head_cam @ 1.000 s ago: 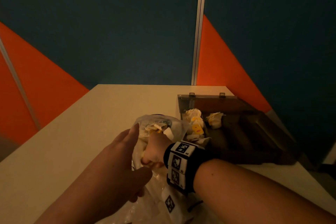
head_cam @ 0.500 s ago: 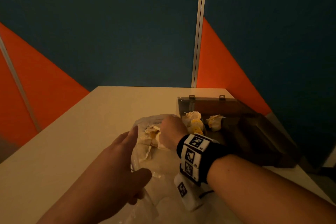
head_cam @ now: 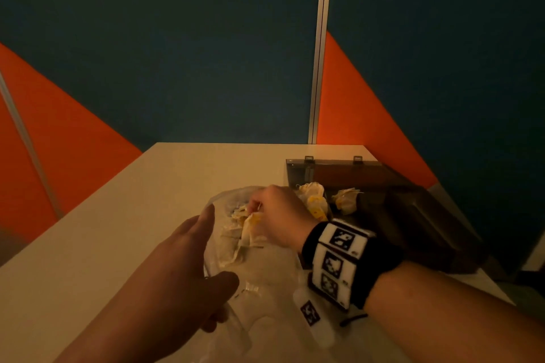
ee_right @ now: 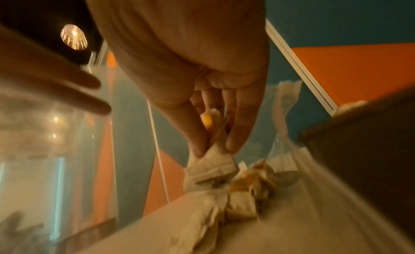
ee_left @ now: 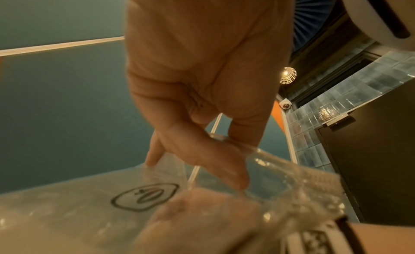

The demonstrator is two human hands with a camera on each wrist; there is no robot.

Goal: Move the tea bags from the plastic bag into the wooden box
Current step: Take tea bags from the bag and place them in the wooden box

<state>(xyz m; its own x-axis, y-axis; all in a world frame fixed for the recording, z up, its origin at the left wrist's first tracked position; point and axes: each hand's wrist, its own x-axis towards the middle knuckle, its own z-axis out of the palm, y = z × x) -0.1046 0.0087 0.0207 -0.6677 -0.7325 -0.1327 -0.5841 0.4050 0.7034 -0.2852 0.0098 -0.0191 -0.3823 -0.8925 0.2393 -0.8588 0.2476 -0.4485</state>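
My right hand (head_cam: 280, 215) has risen from deep in the bag (head_cam: 265, 274), fingers now pinching a tea bag (ee_right: 209, 167) at its mouth, beside the box (head_cam: 413, 215). Left hand (head_cam: 188, 268) still grips the bag's rim. Transfer can proceed.

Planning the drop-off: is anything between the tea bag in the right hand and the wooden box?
Nothing visible blocks it. The right hand pinches a tea bag at the plastic bag mouth; the wooden box stands open alongside.

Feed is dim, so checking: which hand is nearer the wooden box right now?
Right. The right hand pinches a tea bag at the plastic bag mouth, just beside the wooden box. The left hand grips the bag's far edge.
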